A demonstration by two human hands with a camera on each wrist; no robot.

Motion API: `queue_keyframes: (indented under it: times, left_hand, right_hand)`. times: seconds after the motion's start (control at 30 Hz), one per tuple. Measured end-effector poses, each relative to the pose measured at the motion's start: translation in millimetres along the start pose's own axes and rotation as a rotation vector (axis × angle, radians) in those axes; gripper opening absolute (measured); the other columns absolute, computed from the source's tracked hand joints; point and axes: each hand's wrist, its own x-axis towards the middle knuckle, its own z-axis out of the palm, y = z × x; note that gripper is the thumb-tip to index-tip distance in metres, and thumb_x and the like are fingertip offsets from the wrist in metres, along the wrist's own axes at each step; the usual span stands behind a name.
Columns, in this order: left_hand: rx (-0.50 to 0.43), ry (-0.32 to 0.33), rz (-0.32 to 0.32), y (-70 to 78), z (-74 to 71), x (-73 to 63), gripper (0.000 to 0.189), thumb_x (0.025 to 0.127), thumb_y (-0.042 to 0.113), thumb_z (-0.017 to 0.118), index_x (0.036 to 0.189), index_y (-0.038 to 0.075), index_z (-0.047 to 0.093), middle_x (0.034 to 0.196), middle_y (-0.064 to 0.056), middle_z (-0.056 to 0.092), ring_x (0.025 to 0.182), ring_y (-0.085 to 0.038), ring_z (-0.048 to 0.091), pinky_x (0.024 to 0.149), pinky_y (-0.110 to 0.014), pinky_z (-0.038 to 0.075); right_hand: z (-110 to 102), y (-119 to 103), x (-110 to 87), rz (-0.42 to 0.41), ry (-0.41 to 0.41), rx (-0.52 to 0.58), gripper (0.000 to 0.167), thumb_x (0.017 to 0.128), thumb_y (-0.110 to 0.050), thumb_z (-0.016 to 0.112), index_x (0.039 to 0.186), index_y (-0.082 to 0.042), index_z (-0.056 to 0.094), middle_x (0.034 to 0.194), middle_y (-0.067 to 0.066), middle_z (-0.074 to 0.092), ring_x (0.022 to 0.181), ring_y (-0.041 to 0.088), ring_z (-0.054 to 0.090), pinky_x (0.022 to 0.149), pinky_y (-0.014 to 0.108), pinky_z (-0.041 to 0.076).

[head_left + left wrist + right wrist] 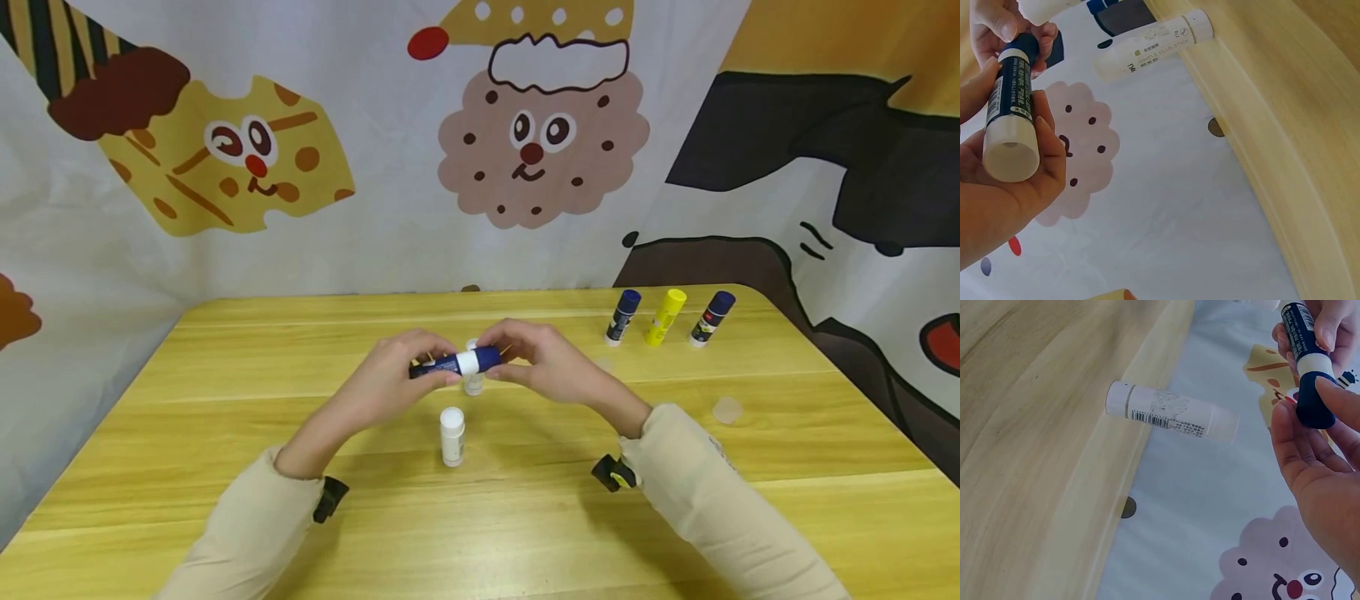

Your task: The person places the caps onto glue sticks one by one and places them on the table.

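Note:
Above the middle of the table, a dark blue glue stick (447, 364) lies sideways between the two hands. The left hand (390, 375) grips its labelled barrel, whose white base (1011, 153) points back past the palm in the left wrist view. At the other end, the right hand (553, 364) pinches the blue cap (1315, 403) between thumb and fingers. A white collar shows between label and cap; whether the cap is loose I cannot tell. Below the hands stands a white glue stick (452, 437). Another white glue stick (473, 385) is behind, partly hidden by the held one.
At the back right stand a blue-capped glue stick (623, 318), a yellow glue stick (666, 317) and a second blue-capped glue stick (712, 319). A translucent disc (727, 409) lies on the table (225, 433) nearer the right arm. A cartoon-printed cloth (390, 250) hangs behind.

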Motion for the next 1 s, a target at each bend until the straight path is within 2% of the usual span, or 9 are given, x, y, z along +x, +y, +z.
queue_keyframes:
  times: [0.37, 0.63, 1.0]
  left_hand:
    - [0.022, 0.001, 0.012, 3.7, -1.4, -1.3, 0.023, 0.084, 0.016, 0.067, 0.102, 0.003, 0.064, 0.094, -0.006, 0.061, 0.079, -0.015, 0.055, 0.066, -0.03, 0.046]
    - [0.014, -0.002, 0.019, 4.9, -0.6, -1.2, 0.022, 0.084, 0.016, 0.066, 0.103, 0.004, 0.065, 0.096, -0.006, 0.062, 0.08, -0.015, 0.056, 0.067, -0.029, 0.047]
    - [0.011, -0.028, 0.01, 7.5, -2.2, -0.1, 0.021, 0.085, 0.016, 0.065, 0.103, 0.004, 0.065, 0.096, -0.006, 0.065, 0.078, -0.014, 0.057, 0.065, -0.028, 0.048]
  right_hand:
    - [0.6, -2.9, -1.7, -0.054, 0.012, -0.005, 0.028, 0.082, 0.006, 0.064, 0.109, 0.002, 0.058, 0.103, 0.01, 0.06, 0.086, 0.017, 0.058, 0.079, 0.033, 0.049]
    - [0.9, -5.0, -3.2, -0.065, 0.018, 0.012, 0.028, 0.081, 0.008, 0.063, 0.108, 0.003, 0.058, 0.101, 0.01, 0.06, 0.085, 0.02, 0.058, 0.078, 0.03, 0.05]
    - [1.5, -9.0, -3.5, -0.081, 0.018, 0.045, 0.027, 0.08, 0.009, 0.064, 0.106, 0.004, 0.059, 0.101, 0.011, 0.06, 0.086, 0.018, 0.058, 0.081, 0.03, 0.049]
